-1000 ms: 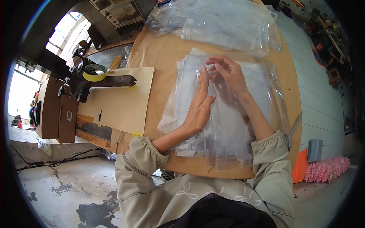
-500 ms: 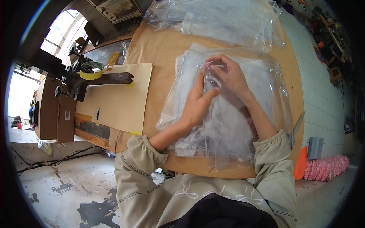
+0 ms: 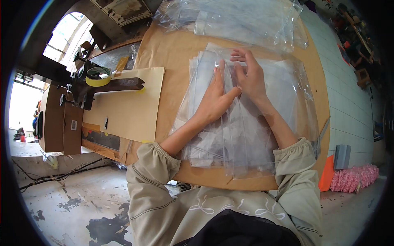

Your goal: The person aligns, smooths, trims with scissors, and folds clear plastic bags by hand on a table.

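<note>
A stack of clear plastic sheets or bags (image 3: 262,141) lies in front of me, edges overlapping unevenly. My left hand (image 3: 215,96) rests on the stack, fingers stretched out along a raised plastic fold and thumb held apart. Beside it, my right hand (image 3: 251,78) is over the upper part of the stack with loosely bent, separated fingers. It seems to hold nothing; whether its fingertips touch the plastic I cannot tell.
More clear plastic (image 3: 246,24) is heaped at the table's far end. At left are a dark metal arm (image 3: 123,85) with a yellow tape roll (image 3: 98,78), a tan board (image 3: 143,110) and a cardboard box (image 3: 55,119). A blade-like tool (image 3: 324,129) lies near the right edge.
The right hand's fingers have come off the plastic edge near the left fingertips, spreading and shifting slightly right. My left hand stays in nearly the same place, and the raised plastic has settled a little.
</note>
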The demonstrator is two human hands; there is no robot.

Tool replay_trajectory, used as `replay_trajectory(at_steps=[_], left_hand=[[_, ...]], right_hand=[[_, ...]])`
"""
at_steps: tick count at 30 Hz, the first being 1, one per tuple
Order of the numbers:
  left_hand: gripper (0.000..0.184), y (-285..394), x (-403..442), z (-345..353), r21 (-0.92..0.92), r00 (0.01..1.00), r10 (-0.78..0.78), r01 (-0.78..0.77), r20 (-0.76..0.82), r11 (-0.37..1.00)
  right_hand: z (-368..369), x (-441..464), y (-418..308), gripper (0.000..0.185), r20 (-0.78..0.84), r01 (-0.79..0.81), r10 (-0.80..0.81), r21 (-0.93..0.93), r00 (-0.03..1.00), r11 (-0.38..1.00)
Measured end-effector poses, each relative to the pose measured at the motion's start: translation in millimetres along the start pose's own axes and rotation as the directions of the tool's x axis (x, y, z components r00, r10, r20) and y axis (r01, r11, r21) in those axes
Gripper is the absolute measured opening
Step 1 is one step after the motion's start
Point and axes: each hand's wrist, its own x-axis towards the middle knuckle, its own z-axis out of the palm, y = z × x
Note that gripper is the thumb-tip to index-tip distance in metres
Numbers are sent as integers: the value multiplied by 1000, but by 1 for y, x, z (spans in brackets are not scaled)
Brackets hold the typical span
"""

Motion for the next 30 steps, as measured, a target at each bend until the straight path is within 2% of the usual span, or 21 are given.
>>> replay_trajectory(at_steps=[1,2,4,7,11,13,14,16,17,20,22,24,26,28,29,30], left_hand=[[85,2,0,0,10,1000,6,-6,-10,1000],[84,6,1,-2,-67,999,-42,42,0,997],[84,15,6,-8,-214,990,-138,140,24,967],[79,-1,17,-11,-255,997,-30,11,-69,967],[70,-2,26,-9,-387,990,-69,15,-126,922],[68,7,24,-4,-447,988,-93,27,-125,894],[69,4,23,0,-413,988,-49,-17,-148,910],[70,-6,20,8,-340,981,38,-102,-188,935],[70,-10,21,9,-340,985,23,-81,-171,937],[69,-10,23,9,-352,993,-60,19,-106,936],[68,-5,25,0,-366,984,-172,143,-48,919],[60,-13,28,-3,-375,974,-220,186,-50,908],[53,-18,33,-9,-395,974,-225,200,-18,897],[47,-18,35,-17,-432,981,-191,191,44,881],[42,-16,35,-17,-533,975,-221,194,13,823],[42,-18,36,-18,-519,978,-206,191,29,833]], right_hand=[[-1,3,4,42,-3,-1,1,34,1000,999],[-1,3,7,42,-4,-3,3,69,1000,998],[-4,4,0,45,129,-34,22,91,991,995],[-3,4,3,52,236,-10,-8,78,972,997],[2,2,13,58,245,97,-105,43,964,994],[0,2,11,56,228,86,-98,61,969,994],[-1,3,10,55,220,81,-95,72,971,994],[-4,5,9,52,203,-39,19,96,979,995],[-5,6,10,50,196,-100,77,109,978,989],[-7,6,12,45,102,-107,104,27,989,994],[-8,6,10,43,151,6,2,-49,988,999],[-7,4,11,43,207,141,-110,-142,972,980],[-9,2,15,45,270,294,-224,-258,936,920],[-10,-8,14,47,351,348,-199,-438,915,829],[-11,-13,12,49,388,375,-179,-520,904,767],[-12,-18,5,50,401,364,-130,-592,907,719]])
